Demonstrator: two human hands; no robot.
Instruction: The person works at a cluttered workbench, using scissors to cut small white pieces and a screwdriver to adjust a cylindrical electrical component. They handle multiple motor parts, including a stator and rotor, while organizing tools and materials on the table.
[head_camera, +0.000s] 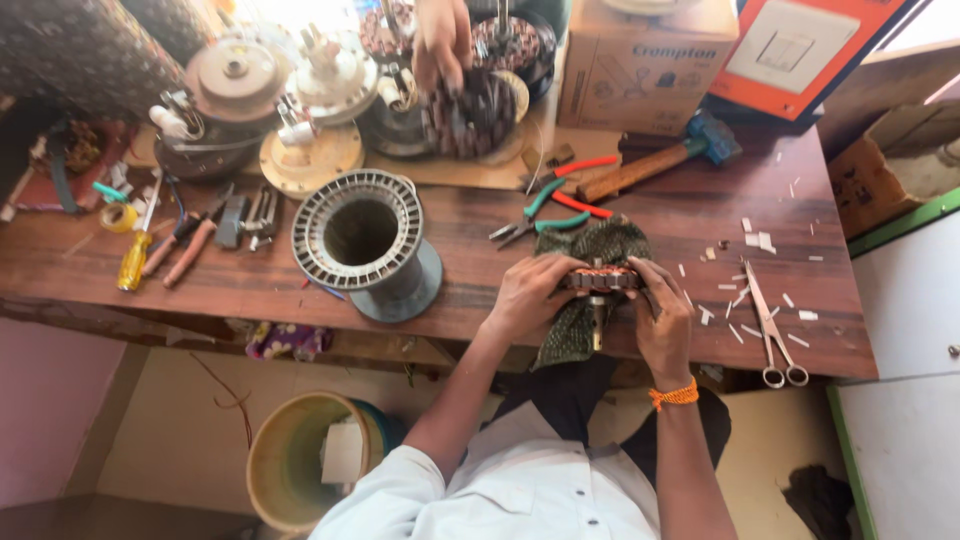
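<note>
My left hand (527, 293) and my right hand (663, 318) both grip a small round motor stator (600, 278) with copper windings and a short shaft pointing down. I hold it at the near edge of the wooden workbench (640, 215), over a dark green cloth (590, 250). An orange thread band circles my right wrist. Another person's hand (442, 40) reaches down at the far side onto a larger wound stator (478, 112).
A ribbed grey stator core (362, 240) stands left of my hands. Scissors (770, 325) and white paper slips lie at right. Pliers (540, 215), a hammer (660, 160), screwdrivers (135, 255), fan motor parts (235, 100) and a cardboard box (645, 60) crowd the bench. A bucket (295, 460) sits below.
</note>
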